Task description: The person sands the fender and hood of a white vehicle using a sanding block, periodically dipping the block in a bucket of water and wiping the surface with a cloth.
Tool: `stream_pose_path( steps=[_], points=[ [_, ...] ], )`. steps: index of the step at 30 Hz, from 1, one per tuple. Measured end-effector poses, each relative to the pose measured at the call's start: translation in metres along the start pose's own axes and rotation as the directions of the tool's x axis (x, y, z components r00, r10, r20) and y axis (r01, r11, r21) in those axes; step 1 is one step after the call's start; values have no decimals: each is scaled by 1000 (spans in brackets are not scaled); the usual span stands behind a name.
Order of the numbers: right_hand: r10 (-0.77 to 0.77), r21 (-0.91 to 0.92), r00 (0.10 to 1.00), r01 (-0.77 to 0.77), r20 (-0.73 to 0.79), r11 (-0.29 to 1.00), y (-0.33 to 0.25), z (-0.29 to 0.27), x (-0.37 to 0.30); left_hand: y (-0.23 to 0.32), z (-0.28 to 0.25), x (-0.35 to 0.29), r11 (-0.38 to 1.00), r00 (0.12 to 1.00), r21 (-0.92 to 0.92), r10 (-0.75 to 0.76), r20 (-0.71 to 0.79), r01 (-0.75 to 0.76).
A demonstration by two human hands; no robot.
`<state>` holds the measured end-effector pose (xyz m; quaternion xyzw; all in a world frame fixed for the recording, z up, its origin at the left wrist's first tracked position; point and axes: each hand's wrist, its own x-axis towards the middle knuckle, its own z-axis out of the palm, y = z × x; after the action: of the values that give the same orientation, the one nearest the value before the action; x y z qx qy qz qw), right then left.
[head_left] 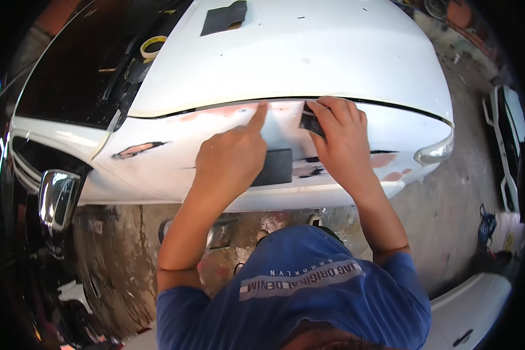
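A white car fender [175, 166] lies before me, with pinkish filler patches [137, 150] and dark scraped spots. My left hand [230, 160] stretches its index finger to the fender's upper edge, by the hood gap; its other fingers curl, with nothing visible in them. Beside it, my right hand [343, 140] pinches a small dark piece of sandpaper [311, 121] against that same edge. Between my wrists, another dark rectangular sheet [276, 167], like sandpaper, rests on the fender. Across the gap is the white hood [309, 58], its edge lined with pale tape.
On the hood lies a dark folded sheet [221, 20]. A yellowish tape roll [144, 50] sits near the windshield. The side mirror [58, 198] juts out at left, the headlight [434, 153] is at right. Loose car panels [469, 309] stand on the right.
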<state>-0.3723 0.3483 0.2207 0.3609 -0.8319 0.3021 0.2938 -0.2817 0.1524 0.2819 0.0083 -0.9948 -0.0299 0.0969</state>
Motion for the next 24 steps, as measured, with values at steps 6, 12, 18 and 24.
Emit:
stream_pose_path(
  steps=[6,12,18,24],
  points=[
    [116,-258,991,-131,-73,957,-11,13,-2,-66,-4,-64,965,1000,-264,-21,-20,15],
    [64,-323,995,-87,-80,942,-53,42,10,-126,1,-116,746,978,-634,-134,159,205],
    [248,-514,948,-316,-198,797,-44,15,-7,-177,38,-156,537,978,-817,-112,175,208],
    [457,445,884,-371,-100,815,-162,62,-54,-184,80,-171,475,991,-880,108,75,15]
  ],
)
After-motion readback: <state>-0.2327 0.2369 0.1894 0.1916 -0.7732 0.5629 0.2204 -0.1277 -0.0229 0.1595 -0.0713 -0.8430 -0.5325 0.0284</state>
